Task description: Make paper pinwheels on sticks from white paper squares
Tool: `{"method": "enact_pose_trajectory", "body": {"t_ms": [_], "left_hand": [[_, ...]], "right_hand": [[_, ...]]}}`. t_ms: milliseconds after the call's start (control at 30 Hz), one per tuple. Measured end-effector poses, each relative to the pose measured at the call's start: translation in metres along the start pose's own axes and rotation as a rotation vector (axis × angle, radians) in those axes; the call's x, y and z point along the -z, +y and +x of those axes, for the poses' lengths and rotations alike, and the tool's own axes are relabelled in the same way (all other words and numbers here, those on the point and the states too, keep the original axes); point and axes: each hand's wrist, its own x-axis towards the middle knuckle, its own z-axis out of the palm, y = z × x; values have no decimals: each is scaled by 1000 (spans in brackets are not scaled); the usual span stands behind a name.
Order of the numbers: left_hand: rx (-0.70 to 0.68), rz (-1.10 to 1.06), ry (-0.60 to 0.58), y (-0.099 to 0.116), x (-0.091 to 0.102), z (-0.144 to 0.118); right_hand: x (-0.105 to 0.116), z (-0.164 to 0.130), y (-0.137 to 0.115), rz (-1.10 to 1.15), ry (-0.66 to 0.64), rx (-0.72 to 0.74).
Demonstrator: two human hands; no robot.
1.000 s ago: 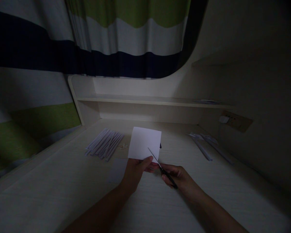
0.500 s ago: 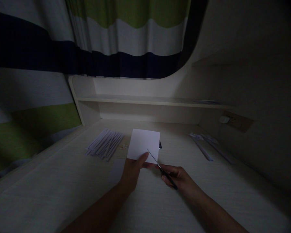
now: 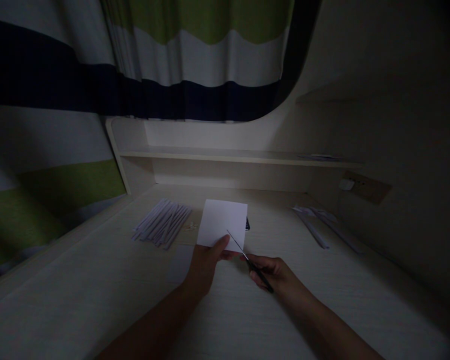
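Note:
My left hand [image 3: 206, 267] pinches the near edge of a white square sheet of paper [image 3: 221, 222] and holds it up above the pale wooden desk [image 3: 97, 300]. My right hand [image 3: 275, 275] grips a pair of dark-handled scissors [image 3: 249, 260]. Their thin blades point up and left, and the tip lies over the paper's lower right part. The room is dim.
A pile of several white paper strips [image 3: 161, 222] lies on the desk at the left. More strips [image 3: 317, 222] lie at the right, near a wall socket [image 3: 363, 186]. A small dark object [image 3: 248, 224] peeks out behind the sheet. A shelf [image 3: 228, 156] and striped curtain [image 3: 195, 55] stand behind.
The sheet has sunk slightly and my left thumb has slid up over its near edge. The scissors have stayed almost in place.

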Motion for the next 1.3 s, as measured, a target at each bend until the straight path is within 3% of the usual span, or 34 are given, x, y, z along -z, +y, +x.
{"method": "enact_pose_trajectory", "body": {"t_ms": [433, 833, 1000, 1167, 1300], "left_hand": [[52, 71, -10, -1, -5, -4], [27, 36, -28, -4, -3, -3], [-29, -66, 77, -2, 2, 3], [-66, -163, 178, 3, 6, 9], [-63, -159, 158, 4, 5, 8]], "right_hand": [[-6, 1, -8, -9, -103, 122], [-7, -1, -10, 65, -116, 78], [-6, -5, -21, 87, -133, 89], [0, -8, -31, 113, -61, 29], [8, -2, -25, 174, 103, -27]]}}
